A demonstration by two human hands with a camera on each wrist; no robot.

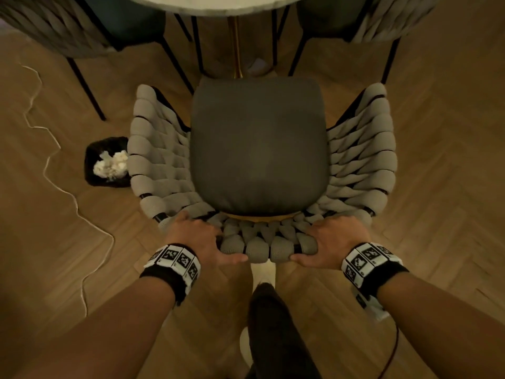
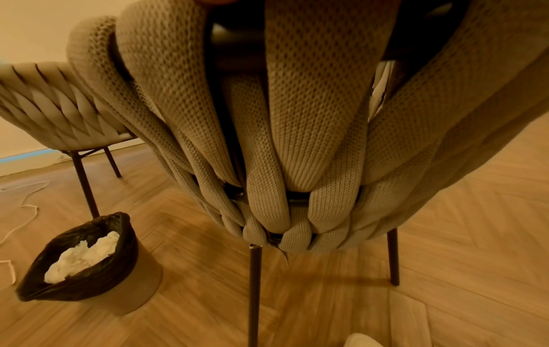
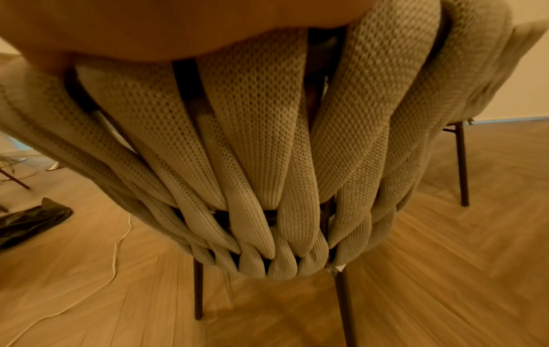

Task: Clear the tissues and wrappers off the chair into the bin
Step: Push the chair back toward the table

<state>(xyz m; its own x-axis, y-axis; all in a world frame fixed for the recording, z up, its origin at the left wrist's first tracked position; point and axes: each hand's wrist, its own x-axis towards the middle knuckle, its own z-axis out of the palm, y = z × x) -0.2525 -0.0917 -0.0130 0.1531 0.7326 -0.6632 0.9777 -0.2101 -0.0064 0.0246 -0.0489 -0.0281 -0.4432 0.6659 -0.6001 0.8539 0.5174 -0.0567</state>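
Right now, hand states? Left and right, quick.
Left hand: closed, gripping the top of the chair back.
Right hand: closed, gripping the same chair back.
Neither holds a tissue or wrapper.

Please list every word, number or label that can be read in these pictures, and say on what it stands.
There is no readable text in any view.
The wristbands carry only black-and-white square marker patterns, not letters or numbers.
The chair, the bin and the tissues show no label or brand.
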